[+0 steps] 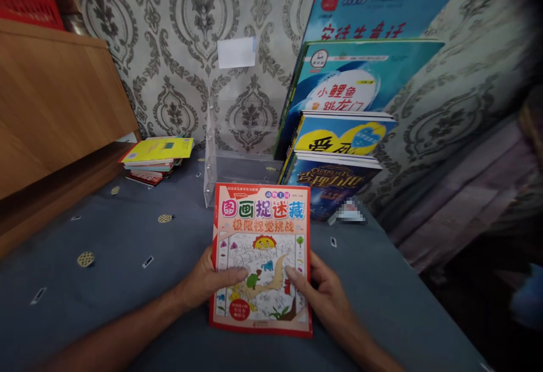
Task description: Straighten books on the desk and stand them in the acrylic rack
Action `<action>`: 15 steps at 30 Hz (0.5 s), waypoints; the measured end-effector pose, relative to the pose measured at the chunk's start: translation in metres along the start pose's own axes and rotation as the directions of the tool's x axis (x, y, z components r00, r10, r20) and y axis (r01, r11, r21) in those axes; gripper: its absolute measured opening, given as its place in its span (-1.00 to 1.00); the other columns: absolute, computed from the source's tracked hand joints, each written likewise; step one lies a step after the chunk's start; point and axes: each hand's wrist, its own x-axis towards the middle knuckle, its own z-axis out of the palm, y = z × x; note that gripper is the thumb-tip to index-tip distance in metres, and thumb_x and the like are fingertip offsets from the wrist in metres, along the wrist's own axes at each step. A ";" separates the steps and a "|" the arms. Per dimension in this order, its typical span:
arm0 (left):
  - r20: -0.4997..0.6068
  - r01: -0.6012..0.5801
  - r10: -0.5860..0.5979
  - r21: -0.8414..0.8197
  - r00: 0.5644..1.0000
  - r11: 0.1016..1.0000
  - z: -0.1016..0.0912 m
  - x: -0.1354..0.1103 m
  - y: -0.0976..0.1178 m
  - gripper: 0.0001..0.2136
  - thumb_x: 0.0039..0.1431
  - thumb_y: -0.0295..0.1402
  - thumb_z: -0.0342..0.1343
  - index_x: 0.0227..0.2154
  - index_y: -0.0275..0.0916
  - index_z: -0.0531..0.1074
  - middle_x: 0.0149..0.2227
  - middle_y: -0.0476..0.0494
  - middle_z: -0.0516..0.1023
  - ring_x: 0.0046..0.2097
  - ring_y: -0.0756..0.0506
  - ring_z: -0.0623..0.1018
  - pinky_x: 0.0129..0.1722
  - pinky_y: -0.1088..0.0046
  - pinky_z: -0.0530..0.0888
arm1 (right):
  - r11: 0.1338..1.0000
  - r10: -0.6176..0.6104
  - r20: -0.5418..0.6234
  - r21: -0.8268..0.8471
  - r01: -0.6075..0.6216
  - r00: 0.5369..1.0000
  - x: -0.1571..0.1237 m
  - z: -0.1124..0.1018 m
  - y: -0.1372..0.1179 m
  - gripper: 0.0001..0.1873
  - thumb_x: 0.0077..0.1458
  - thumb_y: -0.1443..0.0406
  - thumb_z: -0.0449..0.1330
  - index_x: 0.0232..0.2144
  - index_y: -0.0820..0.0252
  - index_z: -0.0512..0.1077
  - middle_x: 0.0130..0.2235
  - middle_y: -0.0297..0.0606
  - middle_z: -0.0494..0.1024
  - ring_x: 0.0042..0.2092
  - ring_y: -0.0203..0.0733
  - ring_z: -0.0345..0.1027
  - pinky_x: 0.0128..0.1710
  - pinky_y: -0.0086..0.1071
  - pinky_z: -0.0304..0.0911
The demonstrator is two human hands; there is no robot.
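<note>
One book (pixel 263 250) held lengthwise, title end up.

The left forearm (pixel 136 327), bare, slants up from the lower left of the frame to a left hand (pixel 204 279) just below centre, its thumb (pixel 233 276) stretched toward the right and the other fingers mostly hidden. The bare right forearm (pixel 367 341) rises from the bottom edge, right of centre, to a right hand (pixel 326 290) whose thumb points up and leftward. Both hands are in a gripping pose, level with each other, thumbs uppermost and well apart.
</note>
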 end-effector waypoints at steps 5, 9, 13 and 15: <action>-0.016 -0.005 0.005 -0.019 1.000 1.000 -0.001 0.001 -0.002 -0.53 -0.02 -0.28 0.41 -0.01 -0.23 0.52 -0.04 -0.28 0.65 -0.02 -0.32 0.64 0.05 0.04 0.54 | 1.000 -0.013 0.030 0.005 0.012 0.999 -0.004 0.003 -0.010 -0.42 0.02 -0.07 0.36 0.01 0.08 0.45 -0.05 -0.06 0.65 -0.13 0.07 0.59 -0.23 -0.09 0.57; -0.032 0.023 -0.025 -0.056 0.999 0.998 0.000 0.001 0.001 -0.48 -0.04 -0.26 0.43 0.01 -0.25 0.51 -0.06 -0.30 0.66 -0.02 -0.35 0.64 0.04 0.02 0.54 | 0.999 -0.052 0.063 -0.002 0.052 0.997 -0.005 0.002 -0.008 -0.42 0.10 -0.08 0.28 0.06 0.07 0.43 -0.02 -0.08 0.63 -0.06 0.06 0.56 -0.15 -0.09 0.55; -0.028 0.076 -0.079 -0.096 0.996 0.992 0.002 0.000 0.003 -0.46 -0.08 -0.24 0.44 0.01 -0.26 0.52 -0.08 -0.32 0.67 -0.07 -0.35 0.66 0.03 0.01 0.55 | 0.996 -0.071 0.079 -0.038 0.074 0.994 -0.006 0.002 -0.007 -0.46 0.17 -0.07 0.22 0.07 0.08 0.44 -0.01 -0.09 0.63 0.02 0.06 0.51 -0.04 -0.06 0.50; -0.010 0.111 -0.113 -0.109 0.994 0.988 0.000 -0.001 0.002 -0.46 -0.09 -0.23 0.45 0.00 -0.27 0.54 -0.10 -0.32 0.67 -0.08 -0.36 0.66 0.03 0.00 0.55 | 0.996 -0.076 0.100 -0.042 0.081 0.992 -0.007 0.003 -0.008 -0.47 0.19 -0.07 0.20 0.09 0.07 0.43 0.00 -0.10 0.62 0.05 0.05 0.49 0.01 -0.03 0.46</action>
